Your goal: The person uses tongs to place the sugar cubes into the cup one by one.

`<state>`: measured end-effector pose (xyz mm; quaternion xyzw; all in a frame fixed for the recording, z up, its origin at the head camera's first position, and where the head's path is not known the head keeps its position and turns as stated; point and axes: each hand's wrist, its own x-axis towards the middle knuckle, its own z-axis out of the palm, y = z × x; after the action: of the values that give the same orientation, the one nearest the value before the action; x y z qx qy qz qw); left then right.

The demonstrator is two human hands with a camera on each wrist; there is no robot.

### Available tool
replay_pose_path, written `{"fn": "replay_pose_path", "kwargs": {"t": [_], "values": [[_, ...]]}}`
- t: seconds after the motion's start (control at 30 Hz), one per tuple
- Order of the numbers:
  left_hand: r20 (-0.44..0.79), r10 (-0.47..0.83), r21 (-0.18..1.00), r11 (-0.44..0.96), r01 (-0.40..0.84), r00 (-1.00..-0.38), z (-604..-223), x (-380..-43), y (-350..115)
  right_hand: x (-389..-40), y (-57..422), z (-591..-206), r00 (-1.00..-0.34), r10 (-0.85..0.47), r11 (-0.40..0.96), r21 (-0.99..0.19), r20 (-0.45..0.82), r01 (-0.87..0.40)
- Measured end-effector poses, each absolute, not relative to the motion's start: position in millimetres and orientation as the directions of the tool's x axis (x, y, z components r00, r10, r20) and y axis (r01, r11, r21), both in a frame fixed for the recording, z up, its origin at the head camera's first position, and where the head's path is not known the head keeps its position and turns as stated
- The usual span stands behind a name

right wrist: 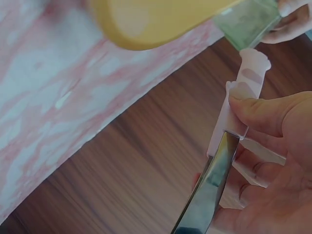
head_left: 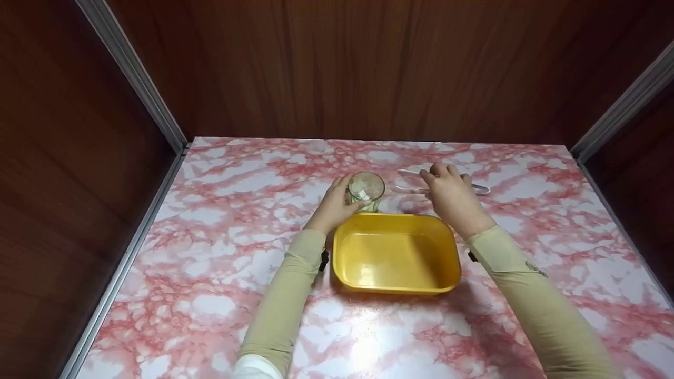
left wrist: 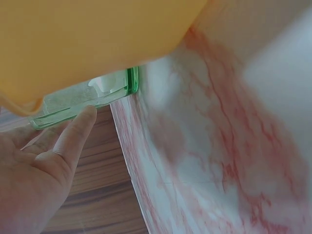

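A clear greenish glass [head_left: 368,184] stands on the table just behind the yellow tub, with small white pieces [head_left: 363,195] at its bottom. My left hand [head_left: 331,206] holds the glass from its left side, thumb on the near side. To the right of the glass, my right hand [head_left: 451,193] grips a pair of tongs [right wrist: 213,171] between thumb and fingers. These tongs have shiny metal arms and pale pink tips [right wrist: 251,73], which point left toward the glass. Nothing shows between the tips. The tub hides part of the glass in the left wrist view.
The yellow rectangular tub [head_left: 397,290] sits between my forearms, in front of the glass. Under everything lies a red and white marbled tabletop [head_left: 226,221]. Brown wood panels [head_left: 342,68] with metal corner rails enclose the table at the back and both sides.
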<state>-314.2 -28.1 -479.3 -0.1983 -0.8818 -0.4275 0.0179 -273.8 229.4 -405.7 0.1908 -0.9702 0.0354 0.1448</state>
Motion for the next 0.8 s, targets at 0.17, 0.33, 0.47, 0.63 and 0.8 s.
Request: {"fn": "replay_pose_path", "kwargs": {"t": [0.17, 0.33, 0.47, 0.63, 0.8], "values": [[0.177, 0.332, 0.749, 0.565, 0.346, -0.927, -478.8, -313.5, -28.0, -270.2, 237.4, -409.0, -0.881, -0.364, 0.922, -0.020, 0.302, -0.388], [0.183, 0.341, 0.747, 0.561, 0.356, -0.922, -477.3, -313.6, -27.4, -266.7, 249.2, -413.1, -0.878, -0.356, 0.924, -0.017, 0.319, -0.381], [0.199, 0.347, 0.741, 0.559, 0.372, -0.916, -478.2, -314.8, -27.5, -263.9, 261.2, -416.8, -0.890, -0.329, 0.935, -0.022, 0.314, -0.353], [0.219, 0.350, 0.732, 0.558, 0.391, -0.911, -479.5, -315.7, -28.4, -258.5, 277.6, -422.8, -0.904, -0.300, 0.944, -0.040, 0.306, -0.327], [0.221, 0.351, 0.732, 0.557, 0.392, -0.910, -479.5, -315.1, -28.7, -252.5, 293.8, -431.2, -0.916, -0.274, 0.948, -0.076, 0.294, -0.308]]}}
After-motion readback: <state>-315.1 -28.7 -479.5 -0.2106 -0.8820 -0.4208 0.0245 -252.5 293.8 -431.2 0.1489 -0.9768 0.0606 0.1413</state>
